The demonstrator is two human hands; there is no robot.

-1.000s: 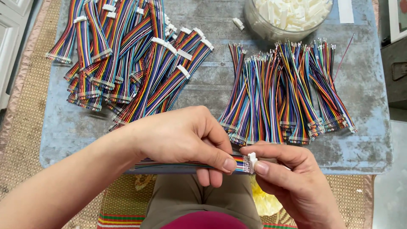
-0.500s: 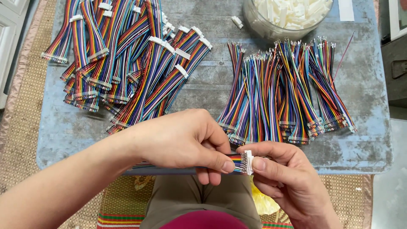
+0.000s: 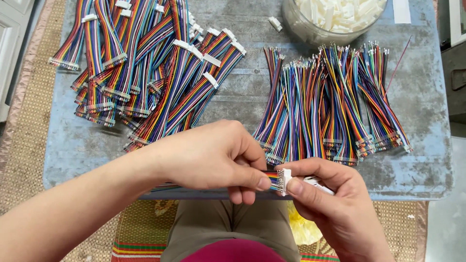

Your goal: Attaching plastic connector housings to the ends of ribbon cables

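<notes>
Over the near edge of the blue-grey table (image 3: 73, 155), from the head view: left hand (image 3: 213, 155) curled, thumb and fingers pinched shut on the rainbow ribbon cable (image 3: 273, 178) near its end. Right hand (image 3: 335, 204) closed around the white connector (image 3: 286, 180), thumb pressed on top, cable tip touching it. Beyond, finished cables (image 3: 155, 73) at left, loose wire bundles (image 3: 330, 102) at right, jar of white connectors (image 3: 335, 17) far side.

Left hand (image 3: 213, 157) hides most of ribbon cable (image 3: 273, 178).

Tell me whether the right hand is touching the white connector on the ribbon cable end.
Touching. The head view shows the right hand with its thumb pressed on the white connector, while the left hand pinches the ribbon cable.
</notes>
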